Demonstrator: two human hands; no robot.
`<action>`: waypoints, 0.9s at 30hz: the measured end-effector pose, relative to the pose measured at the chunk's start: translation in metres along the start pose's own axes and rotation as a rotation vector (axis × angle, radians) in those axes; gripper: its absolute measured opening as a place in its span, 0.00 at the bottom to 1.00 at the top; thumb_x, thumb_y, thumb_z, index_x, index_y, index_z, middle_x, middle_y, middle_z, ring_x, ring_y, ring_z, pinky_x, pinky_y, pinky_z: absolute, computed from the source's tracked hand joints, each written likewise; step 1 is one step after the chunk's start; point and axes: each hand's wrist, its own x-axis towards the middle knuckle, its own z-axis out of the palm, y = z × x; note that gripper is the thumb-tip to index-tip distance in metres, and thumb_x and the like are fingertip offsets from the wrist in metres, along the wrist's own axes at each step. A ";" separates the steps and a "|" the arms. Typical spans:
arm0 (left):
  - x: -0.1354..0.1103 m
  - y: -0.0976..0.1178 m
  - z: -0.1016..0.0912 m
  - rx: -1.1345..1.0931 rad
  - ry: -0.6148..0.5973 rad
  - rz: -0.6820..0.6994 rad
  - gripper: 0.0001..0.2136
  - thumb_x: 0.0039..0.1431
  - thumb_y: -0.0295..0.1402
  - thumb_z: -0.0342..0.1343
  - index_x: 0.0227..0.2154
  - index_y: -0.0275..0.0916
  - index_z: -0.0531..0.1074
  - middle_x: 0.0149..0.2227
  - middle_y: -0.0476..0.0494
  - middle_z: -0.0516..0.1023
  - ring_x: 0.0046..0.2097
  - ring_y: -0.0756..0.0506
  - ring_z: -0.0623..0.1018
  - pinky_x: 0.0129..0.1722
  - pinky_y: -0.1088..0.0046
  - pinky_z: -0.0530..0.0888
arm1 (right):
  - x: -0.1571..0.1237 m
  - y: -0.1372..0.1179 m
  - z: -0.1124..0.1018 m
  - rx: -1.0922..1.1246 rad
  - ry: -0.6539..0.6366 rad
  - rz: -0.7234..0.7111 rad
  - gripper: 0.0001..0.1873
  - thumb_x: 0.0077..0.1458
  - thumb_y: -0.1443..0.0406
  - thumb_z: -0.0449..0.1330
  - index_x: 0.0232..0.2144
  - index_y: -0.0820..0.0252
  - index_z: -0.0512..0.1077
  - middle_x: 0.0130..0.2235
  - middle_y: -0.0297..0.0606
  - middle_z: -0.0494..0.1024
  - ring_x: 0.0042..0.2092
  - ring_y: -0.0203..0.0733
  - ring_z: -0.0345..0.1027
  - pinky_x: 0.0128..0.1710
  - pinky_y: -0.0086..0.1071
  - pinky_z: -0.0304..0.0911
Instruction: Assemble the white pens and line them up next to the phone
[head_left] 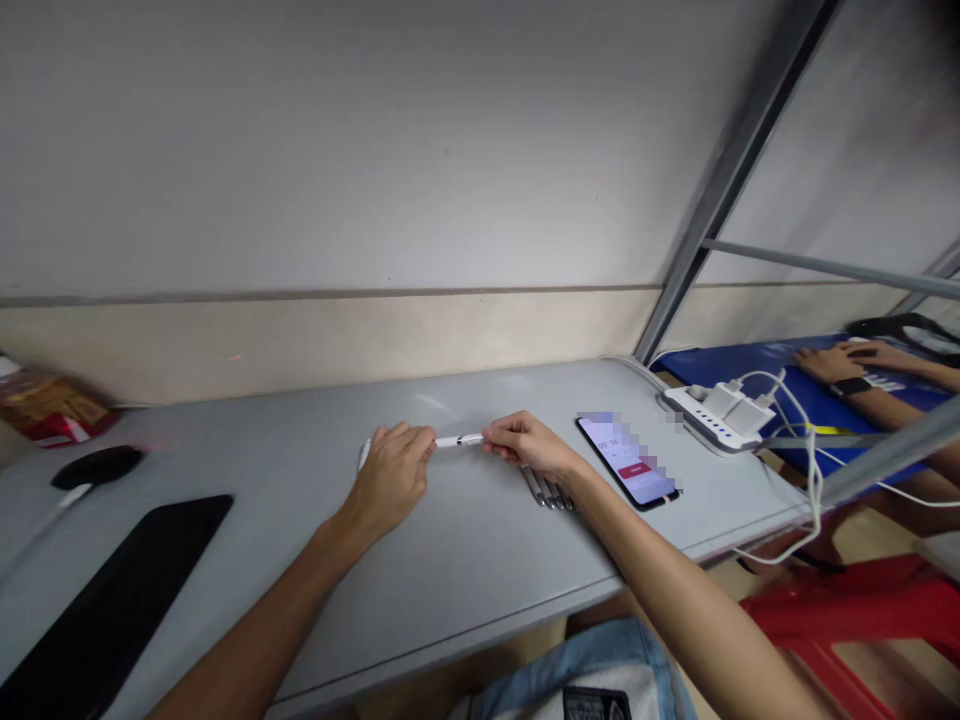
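Note:
A white pen point(448, 441) with a dark band near its middle stretches level between my two hands, just above the grey table point(450, 560). My left hand point(397, 462) is closed around the pen's left part, back of the hand upward. At its other end, my right hand point(525, 440) pinches the pen between thumb and fingers. Under my right wrist lie several pens point(546, 490) with silvery tips, partly hidden by the forearm. Just left of my left hand a whitish thing point(364, 454) shows, mostly covered by the hand.
Right of my hands lies a lit phone point(626, 460), then a white power strip point(712, 420) with plugs and cables. At left are a black tablet-like slab point(127, 600), a black mouse-like object point(97, 466) and a packet point(49, 405). Another person's hands point(840, 362) rest on a blue table.

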 end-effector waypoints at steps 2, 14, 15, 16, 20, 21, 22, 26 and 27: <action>0.000 -0.003 0.002 -0.054 0.008 -0.041 0.11 0.59 0.24 0.41 0.27 0.40 0.66 0.27 0.45 0.72 0.34 0.44 0.70 0.37 0.67 0.62 | -0.001 -0.001 0.002 -0.175 0.066 -0.137 0.16 0.56 0.54 0.57 0.27 0.61 0.74 0.22 0.30 0.63 0.25 0.33 0.52 0.25 0.28 0.48; 0.000 -0.010 0.015 -0.127 -0.011 -0.093 0.12 0.65 0.29 0.39 0.33 0.41 0.67 0.32 0.46 0.73 0.37 0.45 0.71 0.39 0.68 0.61 | 0.006 0.010 -0.001 -0.342 0.199 -0.158 0.24 0.60 0.53 0.50 0.23 0.63 0.72 0.20 0.32 0.64 0.24 0.33 0.55 0.27 0.28 0.52; -0.001 -0.010 0.015 -0.122 -0.009 -0.094 0.12 0.65 0.30 0.39 0.33 0.41 0.67 0.33 0.46 0.73 0.37 0.45 0.71 0.39 0.68 0.61 | 0.006 0.010 -0.001 -0.333 0.186 -0.176 0.21 0.59 0.54 0.52 0.23 0.63 0.72 0.21 0.32 0.65 0.25 0.33 0.56 0.27 0.28 0.53; -0.001 -0.010 0.015 -0.123 -0.006 -0.098 0.12 0.65 0.30 0.39 0.33 0.40 0.67 0.33 0.46 0.73 0.37 0.44 0.71 0.39 0.67 0.61 | 0.006 0.010 -0.001 -0.310 0.185 -0.208 0.16 0.56 0.56 0.56 0.26 0.62 0.73 0.24 0.32 0.67 0.27 0.33 0.58 0.28 0.28 0.54; -0.001 -0.010 0.013 -0.139 0.002 -0.115 0.12 0.66 0.32 0.37 0.34 0.40 0.66 0.34 0.46 0.73 0.39 0.44 0.71 0.40 0.67 0.60 | 0.006 0.010 -0.001 -0.214 0.207 -0.248 0.18 0.49 0.59 0.64 0.42 0.59 0.72 0.35 0.35 0.73 0.33 0.35 0.64 0.33 0.28 0.58; -0.001 -0.010 0.012 -0.143 0.002 -0.115 0.12 0.66 0.32 0.37 0.34 0.40 0.66 0.34 0.46 0.73 0.39 0.44 0.70 0.40 0.67 0.60 | 0.006 0.010 -0.001 -0.220 0.187 -0.214 0.16 0.52 0.57 0.61 0.40 0.61 0.73 0.32 0.35 0.73 0.31 0.35 0.64 0.32 0.28 0.58; -0.001 -0.009 0.012 -0.146 0.001 -0.113 0.13 0.67 0.33 0.37 0.34 0.40 0.66 0.34 0.47 0.73 0.39 0.44 0.70 0.40 0.67 0.60 | 0.006 0.010 -0.001 -0.233 0.163 -0.181 0.15 0.55 0.56 0.58 0.36 0.62 0.74 0.29 0.35 0.72 0.29 0.34 0.62 0.31 0.28 0.57; -0.001 -0.006 0.012 -0.147 -0.005 -0.118 0.13 0.68 0.36 0.38 0.34 0.41 0.66 0.33 0.48 0.73 0.39 0.44 0.70 0.41 0.66 0.59 | 0.007 0.013 -0.002 -0.279 0.187 -0.229 0.10 0.53 0.60 0.59 0.34 0.62 0.74 0.30 0.34 0.72 0.30 0.34 0.62 0.31 0.28 0.57; -0.001 -0.005 0.012 -0.150 -0.007 -0.123 0.13 0.68 0.36 0.38 0.34 0.41 0.66 0.33 0.48 0.73 0.39 0.44 0.70 0.41 0.66 0.59 | 0.007 0.013 -0.002 -0.273 0.214 -0.256 0.13 0.50 0.61 0.62 0.39 0.60 0.73 0.33 0.35 0.73 0.31 0.34 0.63 0.33 0.27 0.58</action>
